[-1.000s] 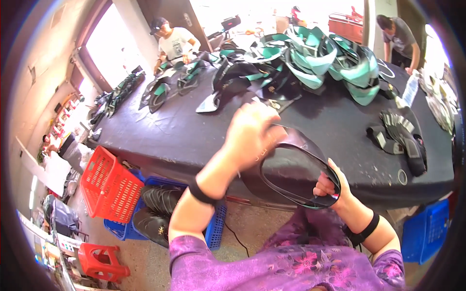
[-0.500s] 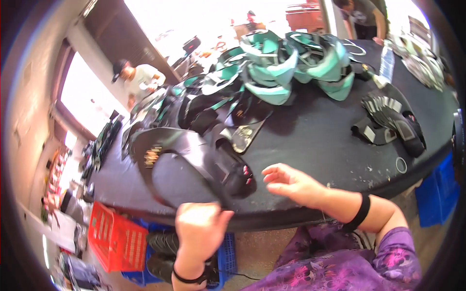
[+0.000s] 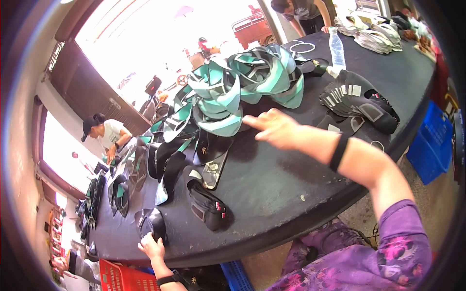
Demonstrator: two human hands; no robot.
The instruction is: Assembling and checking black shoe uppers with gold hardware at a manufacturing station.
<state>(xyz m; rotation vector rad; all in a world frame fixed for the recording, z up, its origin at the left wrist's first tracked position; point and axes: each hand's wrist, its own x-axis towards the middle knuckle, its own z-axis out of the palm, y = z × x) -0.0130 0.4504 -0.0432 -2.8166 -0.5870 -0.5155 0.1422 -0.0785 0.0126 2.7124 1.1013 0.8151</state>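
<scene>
At the near left of the table, my left hand (image 3: 153, 246) has its fingers closed on the near edge of a curved black shoe upper (image 3: 151, 223). My right hand (image 3: 275, 128) reaches far across the table, empty, its index finger stretched out and the others partly bent. The fingertip is beside a heap of curved teal-and-grey shoe uppers (image 3: 221, 116); I cannot tell whether it touches them. Between my hands lies a bundle of folded black uppers (image 3: 206, 201) with small red marks. A flat dark card-like piece (image 3: 214, 170) lies beyond that bundle.
At right, a fanned black stack with pale labels (image 3: 357, 99) lies near a clear bottle (image 3: 336, 48). White bundles (image 3: 374, 36) are at the back. A red crate (image 3: 124, 277) and a blue crate (image 3: 429, 145) stand below. Two people work across the table.
The view has turned. The large curved black piece near my left hand now rests at the table's near left. My right hand has moved from the near edge to the teal heap.
</scene>
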